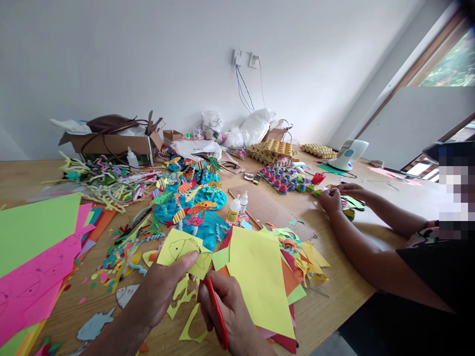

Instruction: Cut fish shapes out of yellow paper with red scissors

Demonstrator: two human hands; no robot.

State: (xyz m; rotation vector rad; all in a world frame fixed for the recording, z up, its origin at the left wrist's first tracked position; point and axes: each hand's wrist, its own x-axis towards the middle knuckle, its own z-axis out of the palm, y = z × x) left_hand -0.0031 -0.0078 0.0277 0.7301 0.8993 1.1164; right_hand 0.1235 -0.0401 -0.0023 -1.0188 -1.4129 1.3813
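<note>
My left hand [166,277] pinches a piece of yellow paper [180,245] with a fish drawn on it, the thumb lying on top near the tail. Right beside it, my right hand [224,301] is closed round red-handled scissors [216,311]; their blades are hidden behind the hands and paper. Yellow paper scraps [193,324] with cut edges lie just below. A larger yellow sheet [260,277] rests on a stack of coloured paper to the right. A grey-white paper fish [126,295] and a blue-grey one [95,325] lie at the lower left.
Pink sheets [33,282] with drawn fish lie at the left. Decorated paper fish on blue egg-carton pieces [208,232], glue bottles [233,208] and pipe cleaners [107,178] stand behind. At the right, another person's hands [331,199] work near painted egg cartons [284,179].
</note>
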